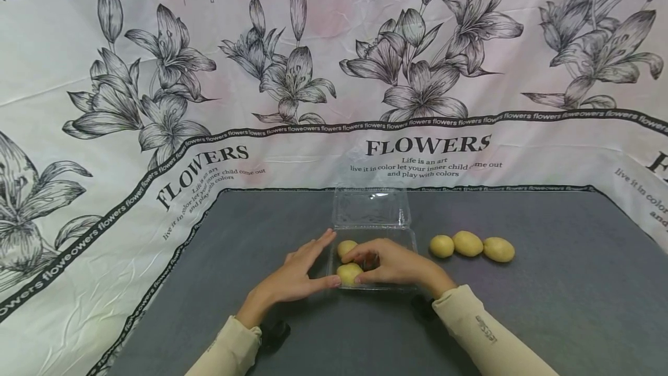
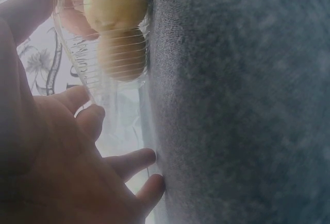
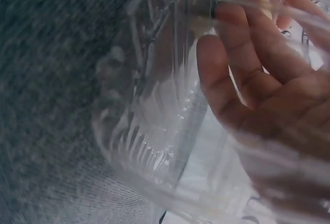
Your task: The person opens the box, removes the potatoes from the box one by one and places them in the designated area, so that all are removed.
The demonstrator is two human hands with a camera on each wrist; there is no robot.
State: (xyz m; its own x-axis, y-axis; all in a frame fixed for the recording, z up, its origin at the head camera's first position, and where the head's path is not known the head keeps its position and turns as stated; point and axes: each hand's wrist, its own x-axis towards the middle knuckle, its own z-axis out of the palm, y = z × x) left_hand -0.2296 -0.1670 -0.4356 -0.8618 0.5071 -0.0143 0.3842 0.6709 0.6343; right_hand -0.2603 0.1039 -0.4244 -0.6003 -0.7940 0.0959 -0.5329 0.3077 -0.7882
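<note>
A clear plastic clamshell box [image 1: 383, 288] stands on the table with its lid [image 1: 370, 209] raised at the back. Inside, along its left side, lie two yellow potatoes, a rear one [image 1: 345, 248] and a front one [image 1: 348, 274]. My right hand [image 1: 391, 263] reaches into the box and pinches the front potato between thumb and index finger; its other fingers curl loosely in the right wrist view. Spread along the box's left wall is my left hand [image 1: 297, 276], fingers extended, thumb at the front left corner. Through the ribbed wall the left wrist view shows both potatoes.
Right of the box, three more potatoes lie in a row: a left one [image 1: 441, 246], a middle one [image 1: 467, 243] and a right one [image 1: 498, 249]. A flower-printed cloth [image 1: 313, 155] hangs behind the dark grey table [image 1: 563, 295].
</note>
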